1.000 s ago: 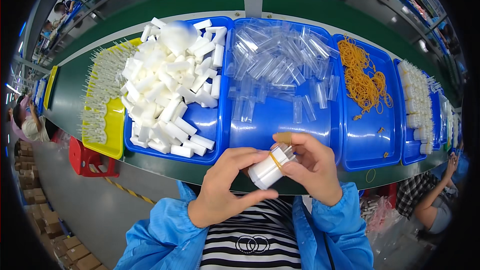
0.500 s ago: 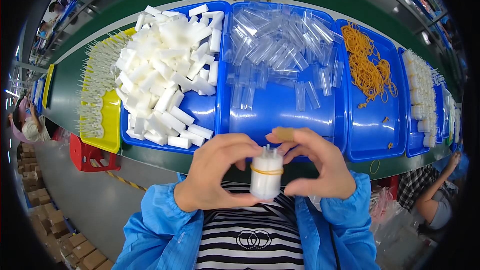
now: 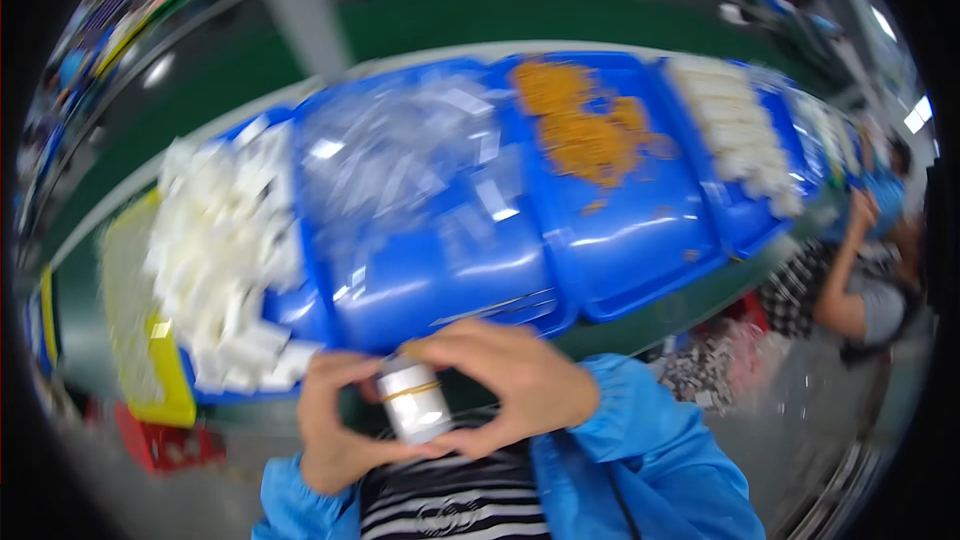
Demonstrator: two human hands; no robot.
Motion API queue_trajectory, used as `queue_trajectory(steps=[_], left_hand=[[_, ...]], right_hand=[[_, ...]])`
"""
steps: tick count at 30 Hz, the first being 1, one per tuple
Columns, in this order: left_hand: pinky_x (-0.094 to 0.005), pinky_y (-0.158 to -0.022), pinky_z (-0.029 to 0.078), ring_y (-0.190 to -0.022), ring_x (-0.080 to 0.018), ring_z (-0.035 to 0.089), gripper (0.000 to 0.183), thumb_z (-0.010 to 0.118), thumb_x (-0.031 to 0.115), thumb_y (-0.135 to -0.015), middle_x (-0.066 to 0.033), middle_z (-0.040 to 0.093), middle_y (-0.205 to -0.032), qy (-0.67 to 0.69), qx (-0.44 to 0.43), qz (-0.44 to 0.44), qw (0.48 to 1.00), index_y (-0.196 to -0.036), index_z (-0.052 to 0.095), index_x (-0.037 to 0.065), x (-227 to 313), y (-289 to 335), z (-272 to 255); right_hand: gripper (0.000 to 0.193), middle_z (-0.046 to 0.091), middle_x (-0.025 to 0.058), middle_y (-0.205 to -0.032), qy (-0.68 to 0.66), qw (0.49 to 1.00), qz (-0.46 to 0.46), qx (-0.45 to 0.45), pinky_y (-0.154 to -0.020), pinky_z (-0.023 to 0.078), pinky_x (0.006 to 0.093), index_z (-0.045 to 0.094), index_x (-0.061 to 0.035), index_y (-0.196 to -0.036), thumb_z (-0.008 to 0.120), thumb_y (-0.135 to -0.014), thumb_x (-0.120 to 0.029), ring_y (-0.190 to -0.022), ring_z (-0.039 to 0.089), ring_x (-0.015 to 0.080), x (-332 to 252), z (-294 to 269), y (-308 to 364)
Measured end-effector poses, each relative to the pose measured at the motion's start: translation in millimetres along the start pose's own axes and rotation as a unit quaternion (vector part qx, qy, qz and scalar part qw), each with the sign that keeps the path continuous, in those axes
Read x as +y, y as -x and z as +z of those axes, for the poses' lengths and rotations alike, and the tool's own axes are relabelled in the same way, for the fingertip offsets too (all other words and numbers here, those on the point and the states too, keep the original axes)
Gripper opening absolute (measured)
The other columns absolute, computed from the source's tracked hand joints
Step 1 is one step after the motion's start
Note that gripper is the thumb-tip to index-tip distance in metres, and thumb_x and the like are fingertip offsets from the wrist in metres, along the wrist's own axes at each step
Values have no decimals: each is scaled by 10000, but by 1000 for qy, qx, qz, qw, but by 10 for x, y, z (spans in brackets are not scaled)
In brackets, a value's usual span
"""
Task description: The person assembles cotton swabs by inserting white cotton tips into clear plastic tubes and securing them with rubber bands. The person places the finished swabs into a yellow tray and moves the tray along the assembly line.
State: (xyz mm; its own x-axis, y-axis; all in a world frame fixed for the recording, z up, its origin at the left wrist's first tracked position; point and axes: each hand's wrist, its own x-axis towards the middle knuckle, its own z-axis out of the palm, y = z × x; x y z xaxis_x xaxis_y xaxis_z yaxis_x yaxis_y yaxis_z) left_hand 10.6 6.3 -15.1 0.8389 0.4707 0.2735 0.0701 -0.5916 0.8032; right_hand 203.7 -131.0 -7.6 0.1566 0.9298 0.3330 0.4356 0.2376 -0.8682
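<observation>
A white cylindrical bundle (image 3: pixel 416 414) with a yellow-orange rubber band round its middle is held in front of my striped top, slightly tilted. My left hand (image 3: pixel 335 428) curls round its left side, fingers near the upper end and thumb under the lower end. From the right my right hand (image 3: pixel 520 375) closes on it too, fingers at the top and thumb near the bottom. Just beyond my hands lies a blue tray (image 3: pixel 420 285) of clear plastic sleeves (image 3: pixel 390 155). Motion blurs the picture, so the bundle's upper end is indistinct.
White foam blocks (image 3: pixel 225 250) heap at left beside a yellow tray (image 3: pixel 175 395). Orange rubber bands (image 3: pixel 580 125) lie in a blue tray (image 3: pixel 640 275), with rows of white bundles (image 3: pixel 735 130) farther right. A red stool (image 3: pixel 165 440) stands lower left; another person (image 3: pixel 865 280) sits at right.
The view has swung to the right, so the trays appear shifted left and tilted. My right thumb, apart from the bundle before, now meets its lower end.
</observation>
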Motion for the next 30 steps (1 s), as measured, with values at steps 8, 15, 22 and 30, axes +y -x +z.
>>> queue_trajectory(steps=[8,15,22,30], left_hand=[[-395,-904,479,-991,-271,594,1066,970,206,-553,-153,537,-1260,-74,-37,146,986,-1441,407,28,161,-108,151],[-325,-826,493,-833,-195,627,774,872,37,-681,-147,537,-1291,-39,-36,60,997,-1370,519,24,233,-143,159],[-335,-775,511,-820,-217,636,401,752,-73,-749,-140,621,-1152,53,4,-26,998,-1133,672,11,331,-170,194],[-275,-684,575,-807,-187,650,396,780,-30,-759,-173,588,-1208,28,15,-3,999,-1137,664,-1,122,-76,87]], right_hand=[[643,585,125,-1205,-213,939,251,-95,-800,536,299,477,-8,-1380,762,-853,-241,-951,613,189,-117,-242,55],[591,577,118,-1198,158,884,119,424,-854,534,335,497,-33,-1314,781,-806,-136,-1040,617,191,156,-1181,682],[573,606,145,-1191,395,678,204,585,-835,549,333,500,-15,-1318,764,-811,-60,-977,648,225,910,-2620,1653],[629,529,153,-1315,506,660,230,506,-863,506,349,475,-5,-1389,751,-838,-128,-1090,571,235,1123,-2707,1731]])
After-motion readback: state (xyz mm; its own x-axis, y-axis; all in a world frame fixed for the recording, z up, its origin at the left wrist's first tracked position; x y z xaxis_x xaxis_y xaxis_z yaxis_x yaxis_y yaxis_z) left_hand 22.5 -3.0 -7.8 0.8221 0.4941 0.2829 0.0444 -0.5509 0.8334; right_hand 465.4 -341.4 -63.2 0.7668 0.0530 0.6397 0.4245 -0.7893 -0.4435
